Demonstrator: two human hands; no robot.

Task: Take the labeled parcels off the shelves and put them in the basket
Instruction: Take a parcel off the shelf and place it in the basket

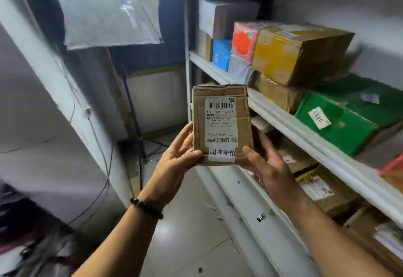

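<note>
Cardboard parcel [222, 124] gripped by both hands.

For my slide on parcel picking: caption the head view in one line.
Left hand and right hand hold a labeled cardboard parcel upright beside stocked white shelves.

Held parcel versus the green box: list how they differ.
The held parcel is brown cardboard; the green box is green. The held parcel is upright in the left hand and right hand; the green box lies on the shelf. The held parcel has a long barcode label; the green box a small white tag. Both are labelled.
</note>
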